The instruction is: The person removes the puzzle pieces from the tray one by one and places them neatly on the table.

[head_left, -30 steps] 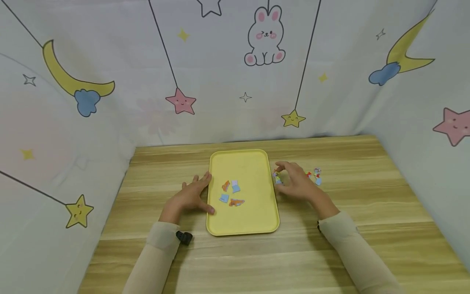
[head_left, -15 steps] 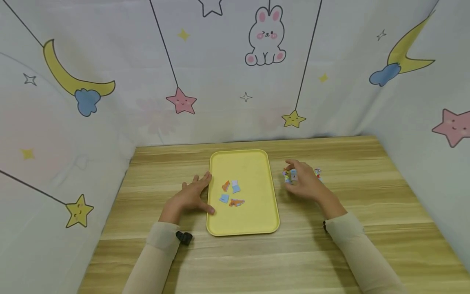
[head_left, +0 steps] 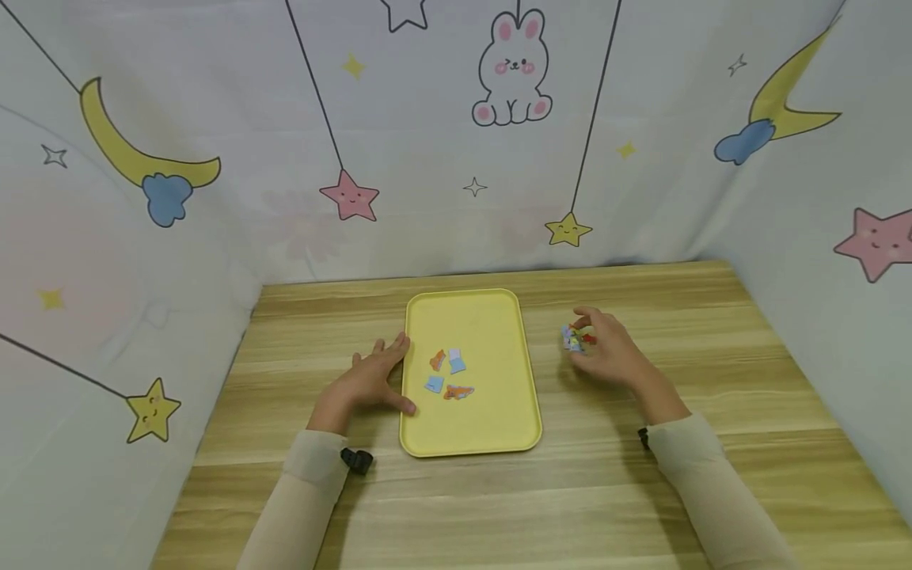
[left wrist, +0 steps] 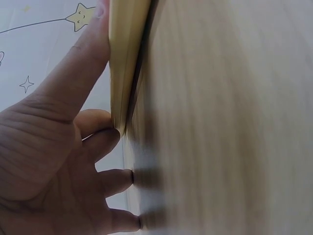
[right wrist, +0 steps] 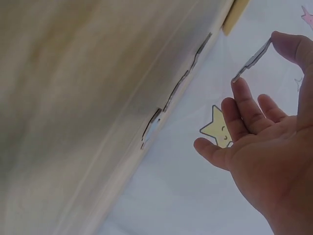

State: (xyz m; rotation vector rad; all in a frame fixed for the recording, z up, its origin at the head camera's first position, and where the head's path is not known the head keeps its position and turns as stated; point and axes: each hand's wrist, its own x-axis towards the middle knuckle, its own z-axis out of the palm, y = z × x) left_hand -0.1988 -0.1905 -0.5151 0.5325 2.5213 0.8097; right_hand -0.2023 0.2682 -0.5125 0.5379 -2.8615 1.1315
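A flat, thin puzzle piece (right wrist: 252,61) is pinched edge-on between the thumb and a fingertip of my right hand (head_left: 614,352), which hovers over the table to the right of the yellow tray (head_left: 492,427). Just past its fingertips, bright printed pieces (head_left: 572,339) show in the head view, and the hand covers part of that group. My left hand (head_left: 366,381) rests at the tray's left side, fingers spread, the thumb over the rim (left wrist: 128,54). Inside the tray lie orange pieces (head_left: 459,393) and pale blue ones (head_left: 435,385).
More pieces (right wrist: 176,90) lie flat on the wooden table (head_left: 456,514), seen edge-on in the right wrist view. A white cloth (head_left: 427,142) printed with moons, stars and a rabbit encloses the table at the back and sides.
My right hand has moved rightward, away from the tray's right edge, carrying the pinched puzzle piece over the pieces there. The left hand and the pieces in the tray have stayed in place.
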